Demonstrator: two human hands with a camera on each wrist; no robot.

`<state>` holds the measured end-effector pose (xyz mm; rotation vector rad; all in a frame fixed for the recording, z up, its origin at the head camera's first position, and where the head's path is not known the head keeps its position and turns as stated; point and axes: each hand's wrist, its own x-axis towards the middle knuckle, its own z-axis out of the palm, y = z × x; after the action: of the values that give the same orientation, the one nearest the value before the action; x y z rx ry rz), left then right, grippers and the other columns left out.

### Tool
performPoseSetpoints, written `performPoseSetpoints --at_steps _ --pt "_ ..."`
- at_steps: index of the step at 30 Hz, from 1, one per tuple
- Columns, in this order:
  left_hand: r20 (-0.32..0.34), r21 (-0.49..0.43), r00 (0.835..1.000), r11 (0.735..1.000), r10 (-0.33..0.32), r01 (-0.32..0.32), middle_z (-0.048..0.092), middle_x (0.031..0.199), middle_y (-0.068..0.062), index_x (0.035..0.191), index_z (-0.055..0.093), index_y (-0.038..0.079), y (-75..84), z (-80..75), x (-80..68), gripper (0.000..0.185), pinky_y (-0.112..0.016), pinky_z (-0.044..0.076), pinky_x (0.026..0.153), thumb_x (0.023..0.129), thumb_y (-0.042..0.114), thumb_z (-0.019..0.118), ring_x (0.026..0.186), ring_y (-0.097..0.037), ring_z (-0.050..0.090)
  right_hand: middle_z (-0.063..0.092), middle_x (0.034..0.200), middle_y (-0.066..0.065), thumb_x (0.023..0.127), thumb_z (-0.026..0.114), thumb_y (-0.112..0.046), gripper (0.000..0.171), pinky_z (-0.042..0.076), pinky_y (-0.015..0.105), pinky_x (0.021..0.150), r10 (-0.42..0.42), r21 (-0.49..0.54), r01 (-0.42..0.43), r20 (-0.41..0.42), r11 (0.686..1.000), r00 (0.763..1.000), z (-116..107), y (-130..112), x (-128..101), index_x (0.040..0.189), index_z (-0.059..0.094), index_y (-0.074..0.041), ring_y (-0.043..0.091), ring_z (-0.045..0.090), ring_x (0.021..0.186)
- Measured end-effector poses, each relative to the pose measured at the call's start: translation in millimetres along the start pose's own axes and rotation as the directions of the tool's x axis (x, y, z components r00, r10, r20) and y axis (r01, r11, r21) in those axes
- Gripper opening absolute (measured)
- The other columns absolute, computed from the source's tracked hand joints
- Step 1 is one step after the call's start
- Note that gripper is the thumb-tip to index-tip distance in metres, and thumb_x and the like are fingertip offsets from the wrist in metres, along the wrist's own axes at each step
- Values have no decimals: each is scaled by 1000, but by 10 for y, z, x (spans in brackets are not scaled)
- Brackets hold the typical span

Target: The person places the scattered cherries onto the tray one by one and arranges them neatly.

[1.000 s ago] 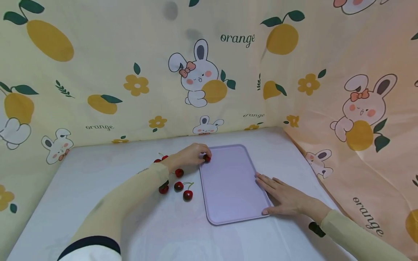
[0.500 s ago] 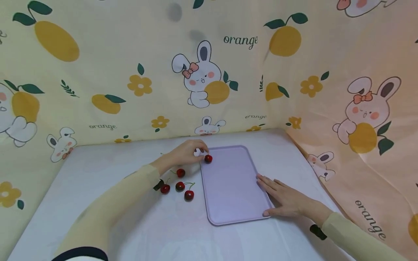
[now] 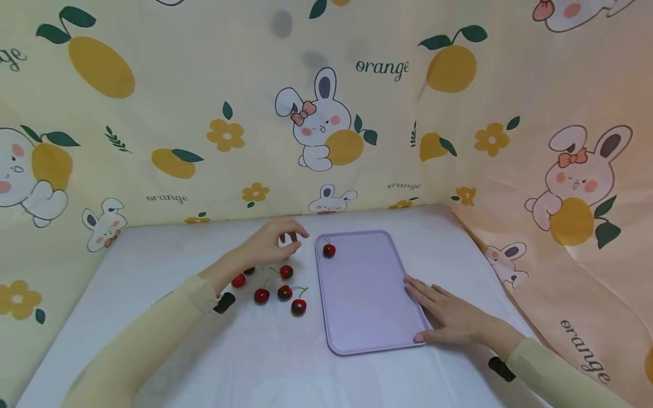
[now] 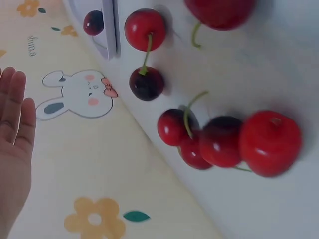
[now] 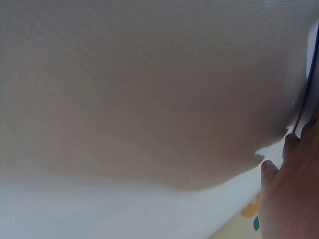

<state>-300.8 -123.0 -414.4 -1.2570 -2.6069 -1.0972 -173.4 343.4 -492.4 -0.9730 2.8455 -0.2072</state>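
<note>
One cherry (image 3: pixel 329 250) sits on the purple tray (image 3: pixel 367 306).
The left hand (image 3: pixel 272 245) hangs loose and holds nothing; the right hand (image 3: pixel 449 317) lies flat, probably touching the tray's edge.

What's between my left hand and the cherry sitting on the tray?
In the head view, only bare white table and the tray's raised left rim separate the left hand from the cherry on the tray.

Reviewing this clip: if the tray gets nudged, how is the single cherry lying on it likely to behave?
The cherry looks round and glossy, so it would probably roll across the flat tray. The tray's raised rim may stop it. The right hand resting flat on the tray edge likely keeps it steady.
</note>
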Motion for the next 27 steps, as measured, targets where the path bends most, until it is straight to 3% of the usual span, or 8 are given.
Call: performPoseSetpoints --at_steps 4,11,18,22,27 --pt "-17 -13 999 999 -37 37 71 112 2 118 73 13 -12 -63 -197 24 -49 57 82 96 6 70 96 -13 64 19 172 13 89 59 -77 109 30 59 119 -7 -1 7 -13 1000 1000 9 -2 -14 165 24 -6 36 31 153" --pt "-40 -29 986 987 -161 160 71 115 0 120 71 15 -84 -152 -533 26 -46 58 85 96 5 70 97 -14 64 18 173 11 88 61 -76 109 31 60 118 3 3 -3 -18 1000 1000 3 -13 -35 165 25 -8 35 31 153" --pt "-46 -11 977 978 -208 208 72 112 -2 120 72 13 -242 -216 -844 28 -45 57 83 94 3 72 96 -16 63 21 172 11 88 62 -76 108 30 56 118 10 -16 -11 -33 1000 999 7 -21 -39 165 25 -10 35 33 152" --pt "-37 2 971 972 -236 236 72 112 -3 120 72 9 -352 -223 -1008 27 -45 57 84 94 3 73 97 -17 64 19 173 9 88 61 -77 109 22 46 124 23 -6 -23 -27 1000 999 18 -22 -34 166 23 -11 33 31 153" --pt "5 23 957 957 -290 290 72 116 -4 121 72 9 -441 -224 -1166 29 -49 56 88 93 3 73 104 -23 65 21 172 12 88 61 -77 109 27 51 121 1 -27 -2 -39 1000 999 16 -20 -7 165 25 -8 34 32 152"
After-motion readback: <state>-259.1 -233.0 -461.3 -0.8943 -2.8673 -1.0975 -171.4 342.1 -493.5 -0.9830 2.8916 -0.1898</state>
